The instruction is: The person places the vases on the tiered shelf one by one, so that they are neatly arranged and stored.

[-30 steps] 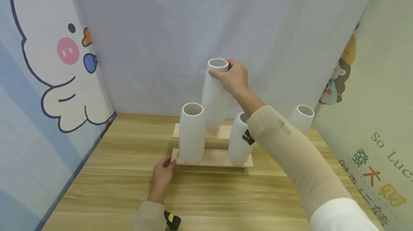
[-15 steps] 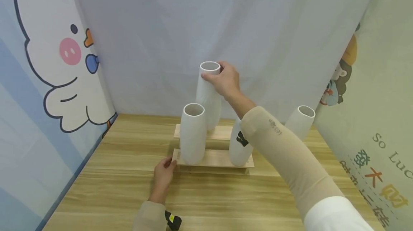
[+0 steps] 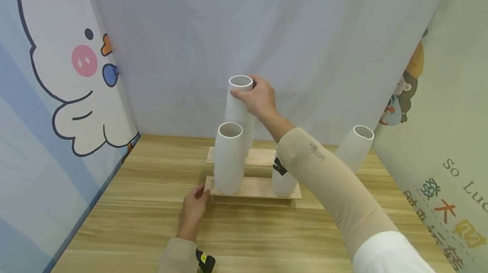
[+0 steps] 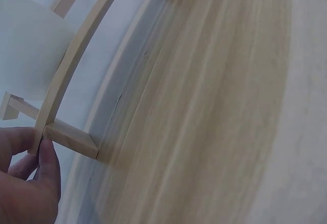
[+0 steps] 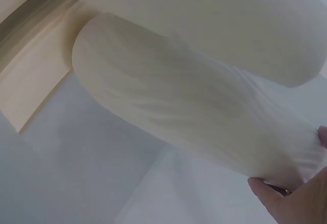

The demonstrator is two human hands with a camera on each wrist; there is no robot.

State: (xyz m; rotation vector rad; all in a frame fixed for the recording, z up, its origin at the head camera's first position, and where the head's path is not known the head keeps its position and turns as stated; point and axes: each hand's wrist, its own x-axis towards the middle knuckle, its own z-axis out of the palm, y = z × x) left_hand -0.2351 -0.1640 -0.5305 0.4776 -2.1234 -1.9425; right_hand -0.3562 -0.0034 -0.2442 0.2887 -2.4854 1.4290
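a rear vase (image 3: 236, 111) is pinched by the right hand (image 3: 261, 98). the wooden stand (image 3: 257, 187) is pinched by the left hand (image 3: 195, 206).

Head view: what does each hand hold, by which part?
Right hand: tall white rounded vase, near its top. Left hand: pale wooden stepped stand, left end of its front shelf.
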